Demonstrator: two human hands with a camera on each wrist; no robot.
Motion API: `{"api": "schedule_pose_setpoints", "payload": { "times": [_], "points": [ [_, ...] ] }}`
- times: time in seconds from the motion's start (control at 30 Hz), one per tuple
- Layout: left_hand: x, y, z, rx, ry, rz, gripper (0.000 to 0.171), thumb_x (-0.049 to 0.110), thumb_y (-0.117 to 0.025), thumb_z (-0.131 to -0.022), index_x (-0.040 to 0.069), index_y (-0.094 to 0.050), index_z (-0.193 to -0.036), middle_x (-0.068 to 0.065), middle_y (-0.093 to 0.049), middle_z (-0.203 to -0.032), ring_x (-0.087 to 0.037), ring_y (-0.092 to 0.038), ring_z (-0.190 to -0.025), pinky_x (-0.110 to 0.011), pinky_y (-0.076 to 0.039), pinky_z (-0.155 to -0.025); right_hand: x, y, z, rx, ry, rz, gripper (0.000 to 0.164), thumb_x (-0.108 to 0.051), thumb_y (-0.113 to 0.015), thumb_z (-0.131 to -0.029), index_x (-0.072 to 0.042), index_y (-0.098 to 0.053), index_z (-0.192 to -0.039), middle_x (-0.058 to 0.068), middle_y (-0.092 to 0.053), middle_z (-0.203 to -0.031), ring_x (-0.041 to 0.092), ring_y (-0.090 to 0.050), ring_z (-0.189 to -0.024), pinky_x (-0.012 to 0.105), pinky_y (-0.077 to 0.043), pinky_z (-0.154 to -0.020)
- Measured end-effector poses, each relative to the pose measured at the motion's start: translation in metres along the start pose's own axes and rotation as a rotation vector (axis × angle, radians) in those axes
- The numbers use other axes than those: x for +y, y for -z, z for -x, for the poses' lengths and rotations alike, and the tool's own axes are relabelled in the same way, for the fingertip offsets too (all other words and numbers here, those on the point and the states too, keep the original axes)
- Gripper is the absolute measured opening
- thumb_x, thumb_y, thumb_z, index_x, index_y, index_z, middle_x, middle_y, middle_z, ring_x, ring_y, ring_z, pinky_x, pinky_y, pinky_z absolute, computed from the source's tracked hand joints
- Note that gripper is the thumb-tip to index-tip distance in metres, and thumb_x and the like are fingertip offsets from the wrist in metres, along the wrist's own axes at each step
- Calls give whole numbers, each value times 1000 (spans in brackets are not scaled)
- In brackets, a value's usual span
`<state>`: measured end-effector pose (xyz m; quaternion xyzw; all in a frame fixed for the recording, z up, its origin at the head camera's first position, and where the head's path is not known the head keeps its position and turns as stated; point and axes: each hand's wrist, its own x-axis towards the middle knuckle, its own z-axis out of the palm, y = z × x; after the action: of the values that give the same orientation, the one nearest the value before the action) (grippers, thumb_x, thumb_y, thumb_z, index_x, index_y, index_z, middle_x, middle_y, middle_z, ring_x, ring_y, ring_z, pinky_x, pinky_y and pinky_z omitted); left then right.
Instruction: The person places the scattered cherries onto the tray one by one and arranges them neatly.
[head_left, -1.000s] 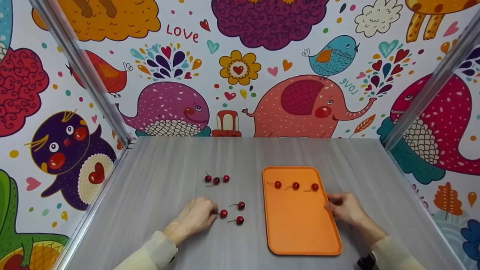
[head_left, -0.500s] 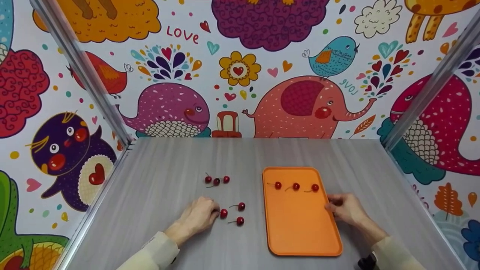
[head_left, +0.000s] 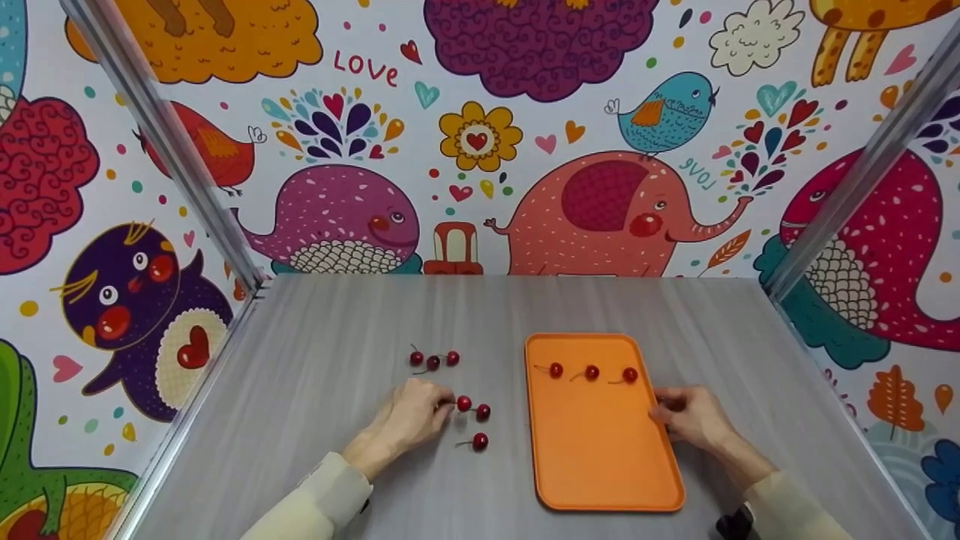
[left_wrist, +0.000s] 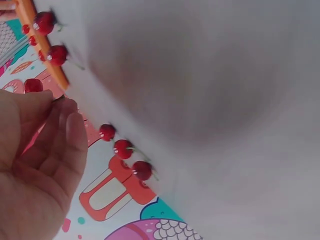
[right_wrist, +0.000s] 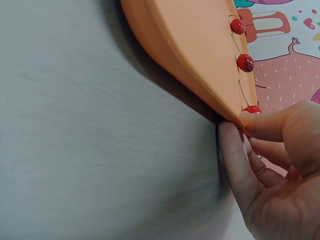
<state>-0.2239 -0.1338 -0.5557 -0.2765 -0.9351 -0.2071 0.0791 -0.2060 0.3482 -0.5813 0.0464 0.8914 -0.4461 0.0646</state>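
Observation:
My left hand (head_left: 409,416) pinches a cherry (head_left: 464,403) by its stem between thumb and fingertips; in the left wrist view the red fruit (left_wrist: 33,85) stands out past the fingers, off the table. Close by on the table lie two loose cherries, one (head_left: 484,412) just right of the held one and one (head_left: 480,441) nearer the front. With thumb above and fingers below, my right hand (head_left: 697,416) grips the right rim of an orange tray (head_left: 600,450). A row of cherries (head_left: 592,372) lies across the tray's far end, stems pointing left.
Farther back on the grey table (head_left: 337,322) sits a cluster of three cherries (head_left: 433,363). Patterned walls with cartoon animals close off the back and sides, with metal posts (head_left: 832,172) at the corners.
The left hand has moved forward and right, bringing up by its stem the cherry that lay at its fingertips. My right hand and the tray stay put.

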Motion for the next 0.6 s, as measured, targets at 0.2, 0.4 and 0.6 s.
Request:
{"api": "schedule_pose_setpoints", "payload": {
  "times": [0.2,0.4,0.6],
  "points": [
    [9,0,-11,27,1,56,9,6,-81,-99,9,-88,-102,-8,-87,-99,-22,-82,-86,-35,-67,-74,0,-1,0,9,-1,21,45,-8,-75,-107,15,-67,-144,23,-78,-110,28,-82,-94,41,-70,-74],
    [19,-5,-23,49,-18,106,10,6,-80,-100,7,-89,-105,-9,-88,-101,-22,-84,-88,-34,-68,-76,0,1,0,0,3,-2,43,-7,-76,-106,15,-68,-143,24,-79,-110,28,-82,-94,41,-70,-73],
    [33,-12,-37,106,-62,129,9,7,-82,-99,7,-90,-103,-9,-88,-98,-21,-83,-85,-34,-67,-74,0,2,0,-11,6,-11,44,-6,-77,-105,15,-68,-142,22,-79,-107,24,-81,-92,39,-70,-72]
  ]
}}
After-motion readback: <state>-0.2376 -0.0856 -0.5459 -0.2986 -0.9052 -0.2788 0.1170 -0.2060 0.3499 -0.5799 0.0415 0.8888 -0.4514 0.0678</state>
